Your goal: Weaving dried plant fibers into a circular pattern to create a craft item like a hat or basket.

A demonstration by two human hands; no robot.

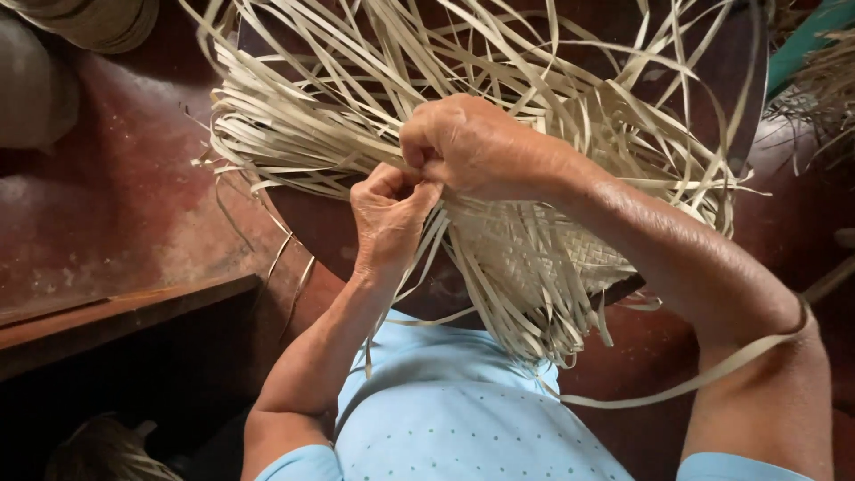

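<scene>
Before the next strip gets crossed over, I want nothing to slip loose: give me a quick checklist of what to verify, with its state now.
1. Left hand closed on pale strips: ok.
2. Right hand pinching strips at the same spot, touching the left: ok.
3. Woven patch lying flat on the dark round board: ok.
4. Loose strip draped over the right forearm, could snag: not ok.
5. Which strip the fingertips hold: cannot tell, hidden by the hands.

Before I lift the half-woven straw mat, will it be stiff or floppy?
Probably floppy: the loose straw strips droop over the board's edge. Likely light, since both hands pinch them easily. The woven patch may hold flatter.
</scene>
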